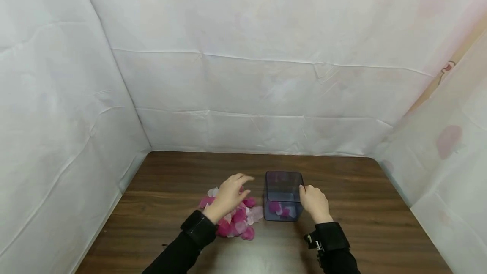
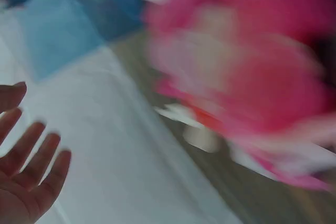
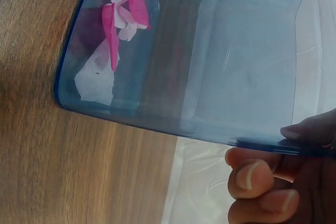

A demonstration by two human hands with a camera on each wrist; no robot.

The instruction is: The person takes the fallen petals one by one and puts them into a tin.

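A pile of pink, magenta and white petals [image 1: 240,220] lies on the wooden table, left of a clear blue-tinted plastic box [image 1: 283,193]. Above the pile hovers my left hand [image 1: 231,193], its fingers spread and loosely bent; in the left wrist view the hand [image 2: 31,174] holds nothing. The right hand [image 1: 315,202] pinches the box's right rim, thumb on the inner side and fingers outside, as the right wrist view shows the fingers [image 3: 257,179]. A few petals [image 3: 118,19] rest at the bottom of the box. The pile is blurred in the left wrist view.
The brown wooden table [image 1: 171,181] is bordered by white cloth [image 1: 243,96] at the back and both sides. A small dark speck [image 1: 164,245] lies on the table near the left forearm. Black bands wrap both wrists.
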